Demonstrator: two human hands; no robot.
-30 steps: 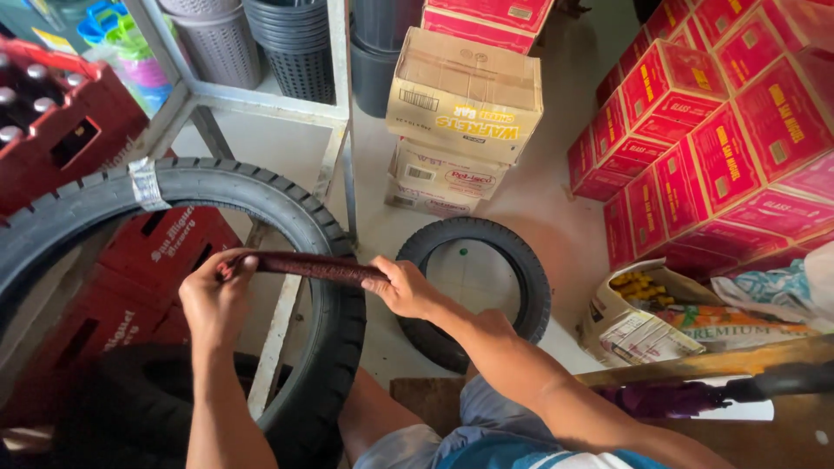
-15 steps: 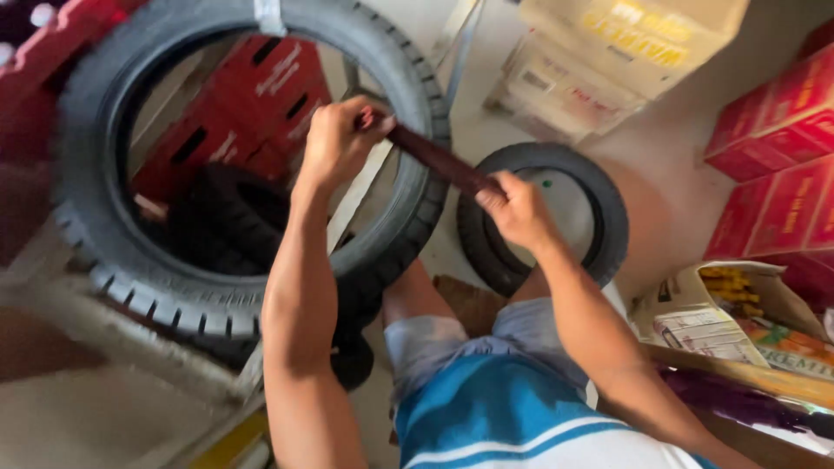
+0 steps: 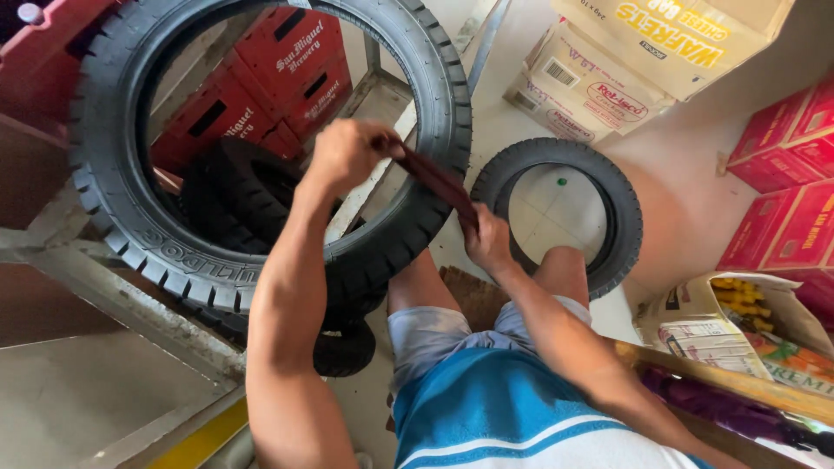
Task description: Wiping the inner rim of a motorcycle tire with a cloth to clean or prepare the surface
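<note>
Two hands stretch dark red rubber strip (image 3: pixel 439 181) across front of large black tyre (image 3: pixel 434 104). Left hand (image 3: pixel 347 152), grip pinching upper end, sits higher than half a second ago. Right hand (image 3: pixel 488 241), grip pinching lower end, has dropped closer to knees. Strip slants more steeply than before. Small tyre (image 3: pixel 621 204) lies on floor, beside cardboard boxes (image 3: pixel 599 82).

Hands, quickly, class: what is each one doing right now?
Left hand: closed on the upper end of the dark red strip, in front of the large tyre.
Right hand: closed on the strip's lower end.
</note>
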